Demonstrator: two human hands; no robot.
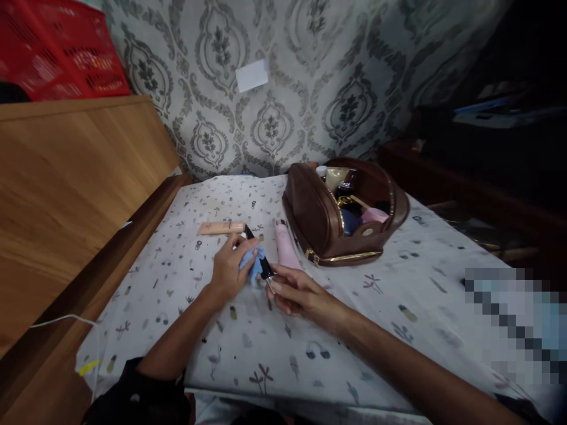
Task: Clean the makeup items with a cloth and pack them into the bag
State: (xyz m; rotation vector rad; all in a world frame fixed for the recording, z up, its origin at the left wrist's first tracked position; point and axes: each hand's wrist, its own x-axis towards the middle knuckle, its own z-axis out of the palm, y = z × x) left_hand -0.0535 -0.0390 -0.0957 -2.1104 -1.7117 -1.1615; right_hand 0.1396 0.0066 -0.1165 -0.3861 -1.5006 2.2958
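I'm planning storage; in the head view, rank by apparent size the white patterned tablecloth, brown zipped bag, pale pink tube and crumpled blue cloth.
1. White patterned tablecloth
2. Brown zipped bag
3. Unranked: pale pink tube and crumpled blue cloth; the cloth is partly hidden.

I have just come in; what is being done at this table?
A person's left hand holds a blue cloth against a slim black item, while the right hand grips its near end; what the item is exactly, I cannot tell. A peach tube and a pink tube lie just beyond the hands. To the right stands an open brown cosmetic bag with things inside.
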